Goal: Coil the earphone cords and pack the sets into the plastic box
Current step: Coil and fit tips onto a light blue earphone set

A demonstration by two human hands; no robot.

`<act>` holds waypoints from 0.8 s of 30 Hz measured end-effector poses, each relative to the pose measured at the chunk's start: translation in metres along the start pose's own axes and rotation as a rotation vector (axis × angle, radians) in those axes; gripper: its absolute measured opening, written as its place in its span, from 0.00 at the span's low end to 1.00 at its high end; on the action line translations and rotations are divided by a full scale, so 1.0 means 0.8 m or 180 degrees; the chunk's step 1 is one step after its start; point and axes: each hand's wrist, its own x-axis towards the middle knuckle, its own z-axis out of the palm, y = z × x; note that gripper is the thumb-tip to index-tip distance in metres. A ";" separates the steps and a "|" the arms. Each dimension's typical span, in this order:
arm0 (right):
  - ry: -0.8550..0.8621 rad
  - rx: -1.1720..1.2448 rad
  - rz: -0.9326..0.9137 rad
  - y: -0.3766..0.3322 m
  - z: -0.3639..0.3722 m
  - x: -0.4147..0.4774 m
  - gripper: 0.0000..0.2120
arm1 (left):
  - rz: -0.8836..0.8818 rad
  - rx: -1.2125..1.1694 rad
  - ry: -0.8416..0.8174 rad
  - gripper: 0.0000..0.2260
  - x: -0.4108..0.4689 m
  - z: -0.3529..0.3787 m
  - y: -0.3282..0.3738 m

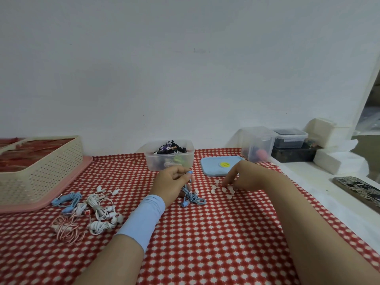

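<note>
My left hand point(171, 185) grips a blue earphone set point(192, 197); one bud sticks up above my fingers and the cord bundle hangs onto the red patterned cloth. My right hand point(241, 176) reaches down with fingertips touching several small white ear tips point(223, 190) scattered on the cloth. Whether it pinches one I cannot tell. The clear plastic box point(169, 159) stands just behind my left hand, holding dark and coloured coiled sets. Its blue lid point(218, 165) lies to the right of it. Loose white, blue and pink earphones point(90, 210) lie in a heap at the left.
A cream perforated basket point(37, 171) on a pink tray point(61, 194) sits at far left. At back right stand clear containers point(258, 145) and a dark box point(294, 154). A phone point(358, 191) lies on the white ledge at right.
</note>
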 end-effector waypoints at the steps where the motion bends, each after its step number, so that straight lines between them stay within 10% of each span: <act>1: -0.0013 0.0043 -0.0017 0.000 0.001 0.000 0.16 | 0.0011 0.0014 -0.0011 0.06 -0.001 0.000 0.000; 24: 0.0637 0.1732 -0.0427 -0.047 0.033 -0.001 0.05 | 0.0223 0.0056 0.0028 0.06 -0.015 -0.006 0.003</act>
